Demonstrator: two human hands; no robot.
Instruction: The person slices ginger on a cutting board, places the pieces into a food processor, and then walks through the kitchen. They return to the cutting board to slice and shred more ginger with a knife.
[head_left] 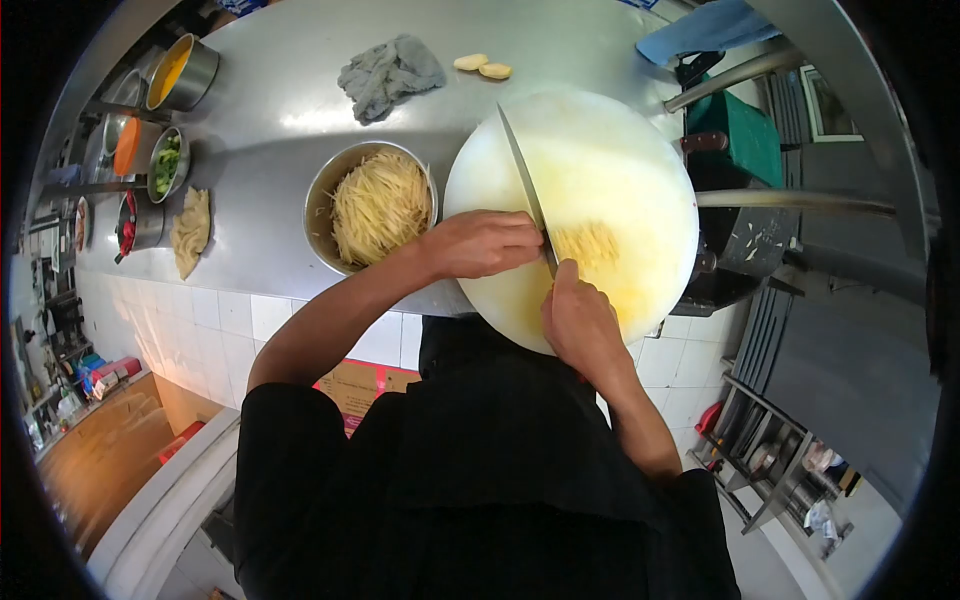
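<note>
My right hand (582,318) grips a kitchen knife (522,172) by its handle, the blade pointing away from me over a round white cutting board (640,160). My left hand (488,243) rests on the board with its fingers curled against the left side of the blade; whatever lies under them is hidden. Just right of the blade is a small heap of pale yellow shreds (588,243), perhaps potato. Left of the board stands a metal bowl (318,232) heaped with similar shreds (378,208). Two peeled pale yellow pieces (483,66) lie beyond the board.
A grey cloth (391,77) and a beige cloth (190,232) lie on the steel counter (265,105). Pots along the left edge include one with orange contents (182,76) and one with chopped greens (167,165). Dark-handled knives (706,142) and a green container (742,135) are at right.
</note>
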